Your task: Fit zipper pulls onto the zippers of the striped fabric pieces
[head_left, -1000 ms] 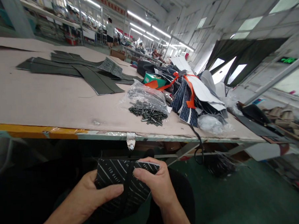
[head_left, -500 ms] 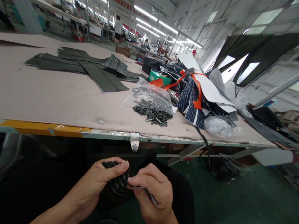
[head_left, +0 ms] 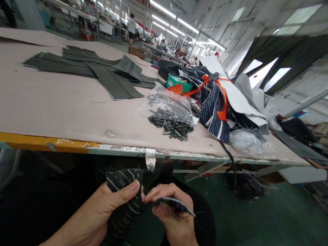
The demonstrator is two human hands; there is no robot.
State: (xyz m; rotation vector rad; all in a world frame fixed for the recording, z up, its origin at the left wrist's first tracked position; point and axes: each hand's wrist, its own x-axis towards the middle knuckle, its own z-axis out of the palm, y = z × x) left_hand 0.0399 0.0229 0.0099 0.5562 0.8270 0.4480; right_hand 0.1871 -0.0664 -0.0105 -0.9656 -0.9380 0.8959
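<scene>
Dark patterned fabric point(head_left: 125, 208), printed with pale lettering and dotted lines, hangs below the table edge, its border frayed. My left hand point(head_left: 110, 203) pinches it, thumb flat on the print, fingers behind. My right hand point(head_left: 175, 213) grips its folded right part, fingers curled closed. Above, the matte tabletop point(head_left: 57, 106) bears small dark metal pieces point(head_left: 175, 129) beside a crinkled clear bag point(head_left: 170, 102); strip lights point(head_left: 163, 8) cross the workshop.
</scene>
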